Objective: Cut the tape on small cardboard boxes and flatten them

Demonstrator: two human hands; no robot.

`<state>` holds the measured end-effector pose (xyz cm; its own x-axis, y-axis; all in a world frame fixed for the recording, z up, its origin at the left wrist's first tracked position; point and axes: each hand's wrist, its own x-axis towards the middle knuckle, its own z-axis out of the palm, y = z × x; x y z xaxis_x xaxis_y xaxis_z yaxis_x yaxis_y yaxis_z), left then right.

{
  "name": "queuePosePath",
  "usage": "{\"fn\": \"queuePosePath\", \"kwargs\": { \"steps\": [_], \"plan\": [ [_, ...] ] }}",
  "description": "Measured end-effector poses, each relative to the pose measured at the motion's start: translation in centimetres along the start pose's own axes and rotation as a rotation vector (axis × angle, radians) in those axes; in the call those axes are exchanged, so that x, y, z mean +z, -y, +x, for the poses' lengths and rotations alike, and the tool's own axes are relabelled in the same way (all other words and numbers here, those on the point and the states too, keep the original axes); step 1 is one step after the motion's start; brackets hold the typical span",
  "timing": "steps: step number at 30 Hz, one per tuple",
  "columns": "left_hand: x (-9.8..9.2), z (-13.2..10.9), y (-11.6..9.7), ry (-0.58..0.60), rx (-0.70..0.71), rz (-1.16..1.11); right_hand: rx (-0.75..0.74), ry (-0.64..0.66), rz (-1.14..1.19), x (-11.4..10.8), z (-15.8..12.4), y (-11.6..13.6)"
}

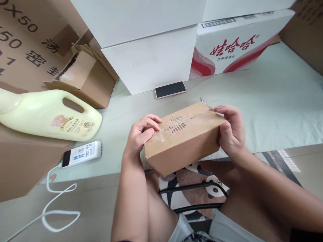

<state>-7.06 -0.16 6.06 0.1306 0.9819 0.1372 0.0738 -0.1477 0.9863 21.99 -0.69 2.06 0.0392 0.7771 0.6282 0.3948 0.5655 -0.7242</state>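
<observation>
A small brown cardboard box (186, 144) is held between my two hands at the table's front edge, tilted slightly. Its top flaps meet at a seam, with torn tape and dark print near the left part. My left hand (142, 132) grips the box's left end, fingers curled on the top. At the right end, my right hand (231, 129) pinches the corner by the seam, with thumb on the near side and fingers at the far edge. The underside of the box is hidden.
A phone (170, 90) lies beyond the box, before stacked white cartons (151, 60). A red-and-white carton (234, 43) stands at the back right. To the left are a pale yellow bottle (50, 114), a white power bank (83, 154) with a cable, and an open cardboard box (88, 80).
</observation>
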Motion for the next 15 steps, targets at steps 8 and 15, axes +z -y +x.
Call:
{"fn": "queuePosePath", "kwargs": {
  "steps": [8, 15],
  "plan": [
    [-0.6, 1.1, 2.4, -0.482, -0.162, -0.02, 0.583, 0.251, 0.072, 0.5, -0.6, -3.4],
    [0.0, 1.1, 2.7, -0.517, -0.323, -0.078, 0.692, 0.215, 0.159, 0.7, -0.4, -3.3]
  ]
}}
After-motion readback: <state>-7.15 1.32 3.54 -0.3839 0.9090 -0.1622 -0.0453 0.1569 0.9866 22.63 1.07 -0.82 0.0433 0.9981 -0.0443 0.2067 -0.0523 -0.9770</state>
